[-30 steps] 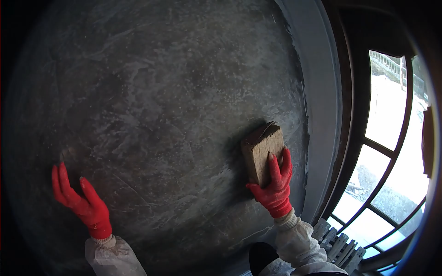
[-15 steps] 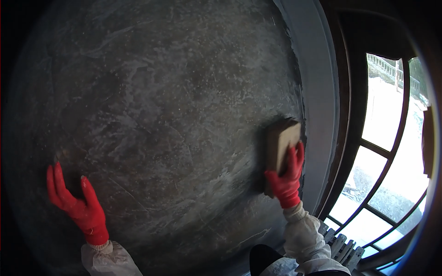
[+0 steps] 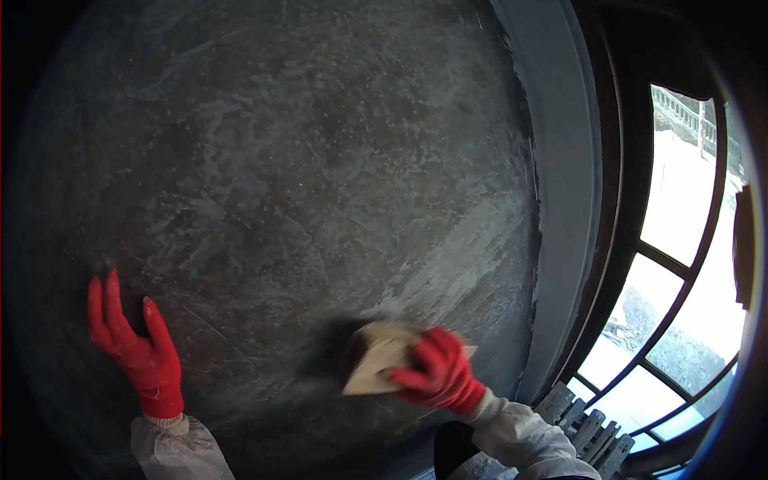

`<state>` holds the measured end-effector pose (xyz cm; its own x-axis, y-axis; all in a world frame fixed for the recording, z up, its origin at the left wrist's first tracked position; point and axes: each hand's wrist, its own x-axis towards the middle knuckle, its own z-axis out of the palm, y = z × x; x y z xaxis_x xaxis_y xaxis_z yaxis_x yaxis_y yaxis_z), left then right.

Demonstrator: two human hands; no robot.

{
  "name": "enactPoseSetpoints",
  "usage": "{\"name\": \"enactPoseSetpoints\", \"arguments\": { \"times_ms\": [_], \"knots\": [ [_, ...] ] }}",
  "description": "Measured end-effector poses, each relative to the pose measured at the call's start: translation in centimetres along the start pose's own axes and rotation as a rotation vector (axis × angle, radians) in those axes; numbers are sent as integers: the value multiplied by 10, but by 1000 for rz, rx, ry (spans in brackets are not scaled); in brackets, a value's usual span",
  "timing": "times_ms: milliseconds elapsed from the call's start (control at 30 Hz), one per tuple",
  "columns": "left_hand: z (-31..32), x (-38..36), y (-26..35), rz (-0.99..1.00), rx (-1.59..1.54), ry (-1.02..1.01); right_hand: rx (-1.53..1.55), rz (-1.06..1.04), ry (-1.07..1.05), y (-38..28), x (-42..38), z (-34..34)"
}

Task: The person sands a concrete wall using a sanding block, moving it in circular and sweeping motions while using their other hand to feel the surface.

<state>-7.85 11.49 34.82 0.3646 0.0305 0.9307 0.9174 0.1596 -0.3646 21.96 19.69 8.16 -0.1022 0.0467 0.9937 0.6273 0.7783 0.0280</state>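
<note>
Block (image 3: 379,357) | gripped in right hand (image 3: 438,370) | juts out leftward

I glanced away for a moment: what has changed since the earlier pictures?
The right hand and the wooden block it holds went slightly right, then down and left across the dark surface, the block turning from near upright to sideways. Nothing was let go. The left hand stayed open at the left.
</note>
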Motion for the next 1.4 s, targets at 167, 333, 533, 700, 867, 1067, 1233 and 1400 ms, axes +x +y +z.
{"name": "enactPoseSetpoints", "arguments": {
  "times_ms": [167,333,533,700,867,1067,1233,1400],
  "knots": [
    [2,-3,3,-19,25,-7,-122,795,439,115,-23,-34],
    [3,0,5,-9,10,8,-178,669,359,71,-3,-21],
    [-5,0,0,17,-28,-47,83,-232,-112,-49,3,22],
    [-11,18,-32,131,5,23,-179,303,130,31,-4,-27],
    [4,20,-37,140,115,35,-194,1000,469,138,-17,-45],
    [2,23,-35,154,119,19,-49,270,20,-36,4,2],
    [-4,21,-40,190,98,-51,49,-136,-37,-47,-8,22],
    [-3,18,-34,180,100,-20,-187,475,200,63,-23,-31]
  ]
}}
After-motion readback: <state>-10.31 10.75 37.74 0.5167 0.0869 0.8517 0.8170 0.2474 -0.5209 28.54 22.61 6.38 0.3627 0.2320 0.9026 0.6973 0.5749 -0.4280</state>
